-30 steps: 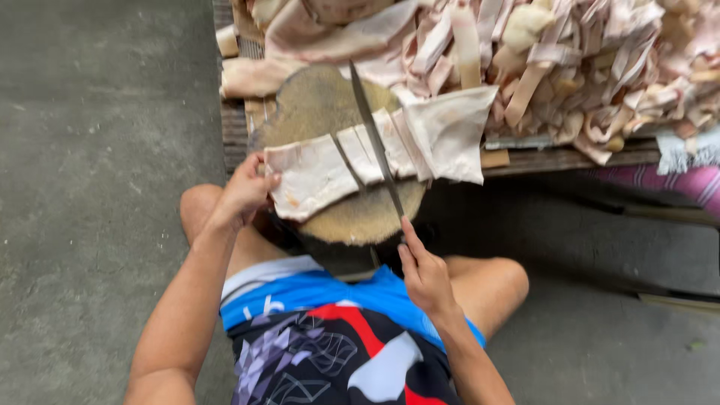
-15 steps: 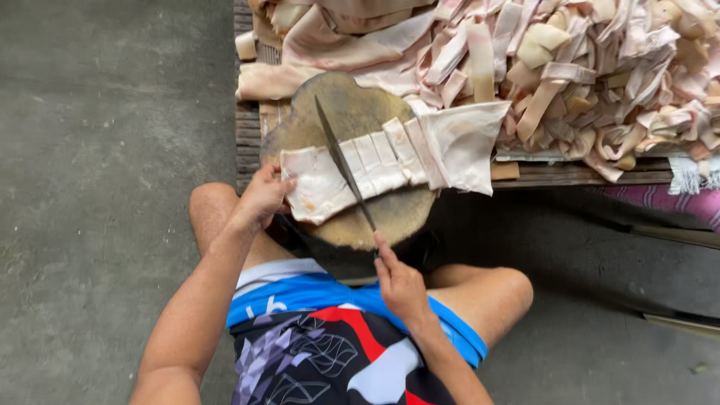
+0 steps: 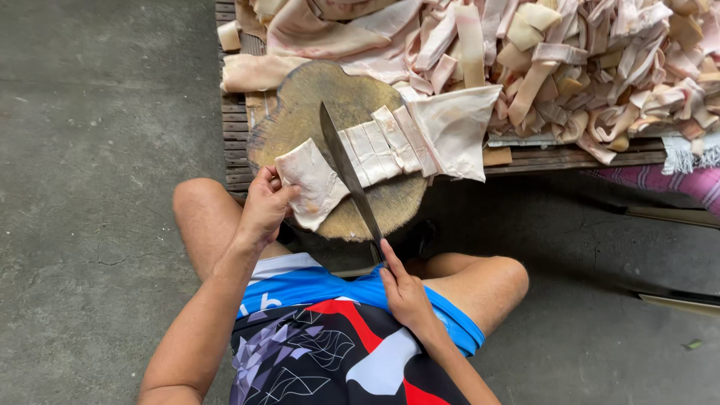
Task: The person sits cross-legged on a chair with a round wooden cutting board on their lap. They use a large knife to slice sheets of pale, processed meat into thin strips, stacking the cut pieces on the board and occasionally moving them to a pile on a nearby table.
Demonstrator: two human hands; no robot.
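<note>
Your left hand (image 3: 264, 206) pinches the near left end of the pale, flat sheet of raw pork skin (image 3: 319, 184) lying across the round, worn wooden chopping block (image 3: 300, 105). Your right hand (image 3: 405, 292) is closed around the handle of the long, dark-bladed knife (image 3: 349, 172), whose blade lies across the sheet just right of your left fingers.

Judging by how things lie, the sheet is partly cut. Several narrow strips (image 3: 382, 146) sit side by side right of the blade, a wider uncut flap (image 3: 457, 127) hangs off the block's right edge, and the piece under your left hand is whole. A large heap of pale cut strips (image 3: 585, 67) covers the slatted wooden platform (image 3: 232, 139) far and right.

No packages, labels or signs show. A striped purple cloth (image 3: 675, 180) lies at the right edge.
</note>
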